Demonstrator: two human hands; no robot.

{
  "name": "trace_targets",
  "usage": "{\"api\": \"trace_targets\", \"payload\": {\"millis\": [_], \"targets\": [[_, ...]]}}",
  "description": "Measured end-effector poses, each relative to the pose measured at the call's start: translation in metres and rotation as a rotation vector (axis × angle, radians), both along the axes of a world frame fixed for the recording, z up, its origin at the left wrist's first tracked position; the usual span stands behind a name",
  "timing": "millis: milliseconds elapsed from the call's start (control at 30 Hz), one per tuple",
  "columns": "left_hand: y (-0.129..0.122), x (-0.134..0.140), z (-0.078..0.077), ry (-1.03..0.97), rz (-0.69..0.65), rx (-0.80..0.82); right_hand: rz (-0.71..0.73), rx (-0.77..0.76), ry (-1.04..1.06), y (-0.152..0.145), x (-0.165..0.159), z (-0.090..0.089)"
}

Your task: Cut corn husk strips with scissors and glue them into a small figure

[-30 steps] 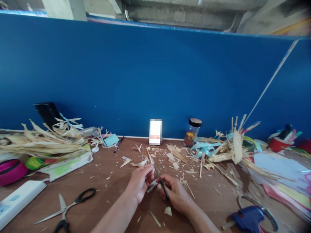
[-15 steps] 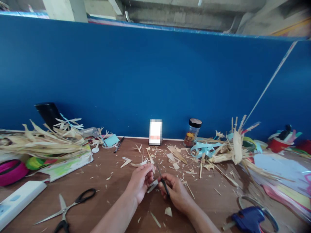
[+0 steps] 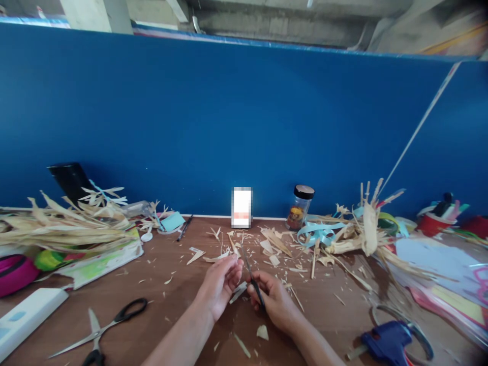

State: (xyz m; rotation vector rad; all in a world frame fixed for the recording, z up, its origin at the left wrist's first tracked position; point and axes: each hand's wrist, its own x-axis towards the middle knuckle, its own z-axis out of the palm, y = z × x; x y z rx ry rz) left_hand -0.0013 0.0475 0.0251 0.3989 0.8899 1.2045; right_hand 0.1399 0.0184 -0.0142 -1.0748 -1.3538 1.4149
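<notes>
My left hand [image 3: 221, 282] is closed in a pinch, its fingertips on a small pale strip of dried corn husk [image 3: 234, 247] that points away from me. Much of the strip is hidden by the fingers. In my right hand [image 3: 269, 295] is a pair of slim dark scissors [image 3: 256, 288], seen nearly edge-on, with the tip pointing up and left beside the strip. How far the blades are apart cannot be made out. Cut husk scraps [image 3: 274, 239] lie scattered on the brown table [image 3: 183, 315] around both hands.
Open scissors [image 3: 97, 333] and a white power strip [image 3: 30, 320] lie left, near a husk pile [image 3: 68, 223]. At right are a blue glue gun [image 3: 389, 340], husks [image 3: 368, 229] and a blue ribbon [image 3: 320, 233]. A jar [image 3: 299, 208] stands by the blue partition [image 3: 244, 112].
The view has shifted slightly. My left fingers have moved a little, and the scissors' tip sits slightly farther up and left beside the husk strip.
</notes>
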Motion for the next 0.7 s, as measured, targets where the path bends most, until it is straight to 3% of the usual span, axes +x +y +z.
{"api": "trace_targets", "payload": {"millis": [300, 700], "targets": [[0.0018, -0.0012, 0.0038, -0.117, 0.077, -0.003, -0.007, -0.031, 0.014, -0.0015, -0.0008, 0.0008], [0.0001, 0.0015, -0.0004, 0.053, 0.043, 0.031, 0.003, -0.03, 0.022, -0.0001, -0.0012, 0.0009]]}}
